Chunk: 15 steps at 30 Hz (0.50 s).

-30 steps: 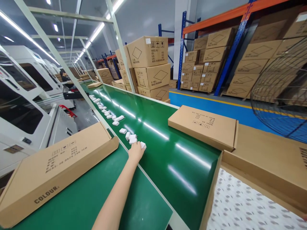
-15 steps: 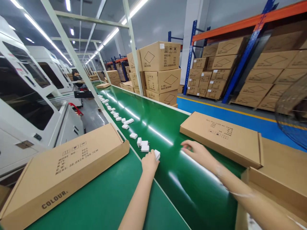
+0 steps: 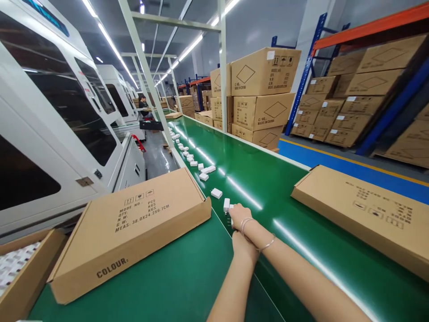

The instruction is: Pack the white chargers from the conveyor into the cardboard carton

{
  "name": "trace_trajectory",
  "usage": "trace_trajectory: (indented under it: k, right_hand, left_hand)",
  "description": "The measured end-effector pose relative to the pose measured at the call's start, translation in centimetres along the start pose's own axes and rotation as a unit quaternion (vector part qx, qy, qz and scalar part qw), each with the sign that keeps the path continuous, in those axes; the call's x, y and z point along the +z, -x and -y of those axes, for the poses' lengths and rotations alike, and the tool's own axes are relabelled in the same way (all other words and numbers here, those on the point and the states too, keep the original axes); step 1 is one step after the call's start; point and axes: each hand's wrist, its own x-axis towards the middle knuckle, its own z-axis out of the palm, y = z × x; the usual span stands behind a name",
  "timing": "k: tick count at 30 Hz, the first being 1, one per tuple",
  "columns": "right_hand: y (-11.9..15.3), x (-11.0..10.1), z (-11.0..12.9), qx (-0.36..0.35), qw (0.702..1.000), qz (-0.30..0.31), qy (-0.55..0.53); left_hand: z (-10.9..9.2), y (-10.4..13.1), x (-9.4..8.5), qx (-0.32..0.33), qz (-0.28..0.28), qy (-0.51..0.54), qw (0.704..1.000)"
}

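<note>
White plug chargers lie in a line along the green conveyor belt [image 3: 268, 188], near its left edge. My right hand [image 3: 241, 215] reaches across my left wrist, its fingers curled down over chargers by the belt edge. One charger [image 3: 226, 205] stands just beyond those fingertips, and metal prongs show below them. My left hand [image 3: 245, 248] is underneath, partly covered by the right; its fingers and anything in them are hidden. A single charger [image 3: 216, 193] lies a little farther up the belt.
A closed carton [image 3: 147, 223] rests on the green surface to the left, with an open box [image 3: 50, 255] of white pieces beside it. Another flat carton [image 3: 365, 210] lies at right. Stacked cartons [image 3: 261, 107] stand behind the belt; white machines [image 3: 80, 103] line the left.
My right hand has come left from the middle of the belt to the chargers, crossing over my left hand. The left hand's fingers, earlier closed on white chargers, are now covered. The view has turned left.
</note>
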Motion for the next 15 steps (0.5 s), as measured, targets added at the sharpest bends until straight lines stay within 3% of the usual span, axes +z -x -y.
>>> trace_trajectory:
  k: [3,7,10,15]
  right_hand:
    - [0.0,-0.7,-1.4,-0.008,1.000,0.001,-0.003]
    - [-0.1,-1.6,-4.3,-0.043,0.997,-0.044,-0.049]
    - [-0.3,-0.7,-5.9,-0.064,0.994,-0.056,-0.071]
    - [-0.7,1.9,-6.4,-0.063,0.995,-0.045,-0.062]
  left_hand:
    - [0.0,0.3,-0.2,0.004,0.019,-0.048,0.999]
    - [-0.1,0.7,-0.5,0.001,0.013,-0.107,0.994]
    - [-0.3,0.8,-0.5,-0.002,0.005,-0.109,0.994]
    - [-0.5,1.2,-0.8,-0.011,0.041,-0.102,0.994]
